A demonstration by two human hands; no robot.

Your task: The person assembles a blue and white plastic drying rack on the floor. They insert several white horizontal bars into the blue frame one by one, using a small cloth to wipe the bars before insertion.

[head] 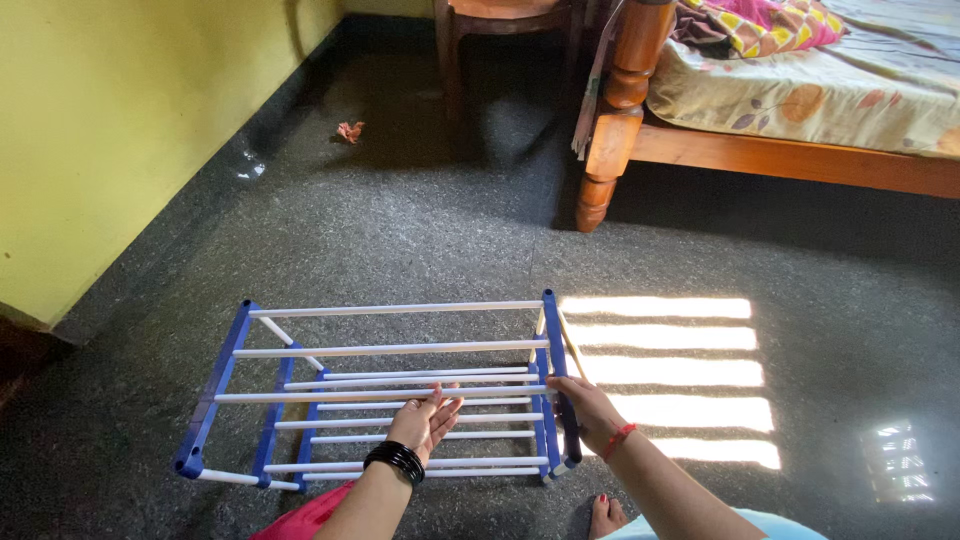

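Blue-and-white rack [385,392] sits on dark speckled floor [400,230], near yellow wall [120,120], plastic side frames joined by white rods. Left hand [425,420] over middle rods, palm up, fingers spread, grip loose, touching upper rod; black bangles [395,461] at wrist. Right hand [588,408] at rack's right blue frame, grip pressed around frame edge; red thread [619,438] on wrist. Wooden bed [780,150] with patterned sheet well apart, beyond rack. Sunlight stripes just beside rack's right end.
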